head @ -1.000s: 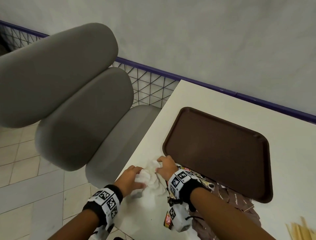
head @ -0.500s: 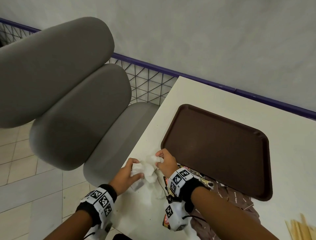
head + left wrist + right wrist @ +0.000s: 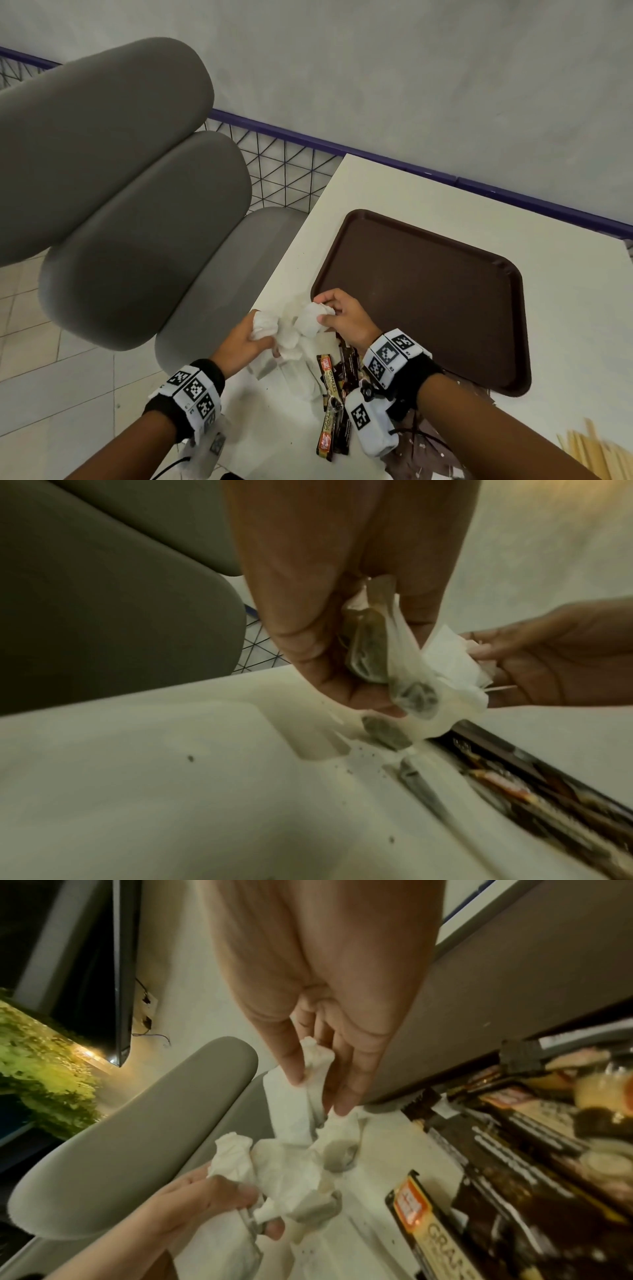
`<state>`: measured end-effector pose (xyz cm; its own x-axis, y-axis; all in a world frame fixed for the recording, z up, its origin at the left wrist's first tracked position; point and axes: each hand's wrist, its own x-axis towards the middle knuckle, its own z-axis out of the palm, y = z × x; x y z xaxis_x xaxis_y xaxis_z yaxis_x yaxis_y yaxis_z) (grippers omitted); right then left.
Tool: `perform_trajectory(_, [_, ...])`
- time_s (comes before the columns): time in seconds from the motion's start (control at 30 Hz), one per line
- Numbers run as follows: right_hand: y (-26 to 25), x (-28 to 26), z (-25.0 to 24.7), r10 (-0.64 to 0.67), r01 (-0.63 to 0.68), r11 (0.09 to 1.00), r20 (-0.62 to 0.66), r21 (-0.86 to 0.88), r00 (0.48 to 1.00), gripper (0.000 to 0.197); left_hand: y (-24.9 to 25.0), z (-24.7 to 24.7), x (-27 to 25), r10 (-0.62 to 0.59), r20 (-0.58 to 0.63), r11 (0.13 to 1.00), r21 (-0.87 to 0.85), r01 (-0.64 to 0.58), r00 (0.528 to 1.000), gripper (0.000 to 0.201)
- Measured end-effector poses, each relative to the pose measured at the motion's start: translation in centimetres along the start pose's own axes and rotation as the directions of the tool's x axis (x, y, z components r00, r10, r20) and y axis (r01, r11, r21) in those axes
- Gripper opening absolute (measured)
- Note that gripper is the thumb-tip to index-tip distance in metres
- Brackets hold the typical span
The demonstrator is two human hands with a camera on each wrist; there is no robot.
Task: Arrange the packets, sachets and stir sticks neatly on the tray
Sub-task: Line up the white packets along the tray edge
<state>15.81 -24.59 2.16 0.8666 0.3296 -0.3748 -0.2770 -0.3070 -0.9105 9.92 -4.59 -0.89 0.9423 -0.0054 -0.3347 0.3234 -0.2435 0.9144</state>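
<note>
Left hand [image 3: 245,337] fingers [image 3: 308,647] curled round a clump of white tea bags [image 3: 294,325]; right hand [image 3: 346,317] fingers [image 3: 294,1066] pinch the other end, both held just above the surface [image 3: 565,308] near its left edge. Looks like untangling. Tray [image 3: 428,308] bare: nothing placed yet. Dark sachets [image 3: 334,404] lie loose by the tray's near edge, stir sticks [image 3: 596,452] at the near right. Judgement: task barely started, all sorting and placing remains.

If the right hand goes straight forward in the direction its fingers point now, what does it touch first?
Probably the left hand. The right hand, pinching white tea bags, points leftward at it across the bunch, away from the brown tray. Depth is unclear.
</note>
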Motion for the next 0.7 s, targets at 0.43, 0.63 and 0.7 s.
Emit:
perform_trajectory(0.43, [-1.2, -0.5, -1.3, 0.037, -0.043, 0.997, 0.107, 0.061, 0.994, 0.027, 1.7, -0.2, 0.2, -0.171, 0.068, 0.946, -0.267, 0.183, 0.983, 0.027])
perform_trajectory(0.63, [-1.7, -0.5, -0.6, 0.064, -0.079, 0.992, 0.144, 0.095, 0.988, 0.034, 3.2, 0.1, 0.8, -0.189, 0.123, 0.868, -0.444, 0.224, 0.974, 0.022])
perform_trajectory(0.7, [-1.7, -0.5, -0.2, 0.079, -0.098, 0.986, 0.144, 0.133, 0.986, 0.037, 3.7, 0.5, 0.9, -0.188, 0.124, 0.848, -0.481, 0.225, 0.974, 0.018])
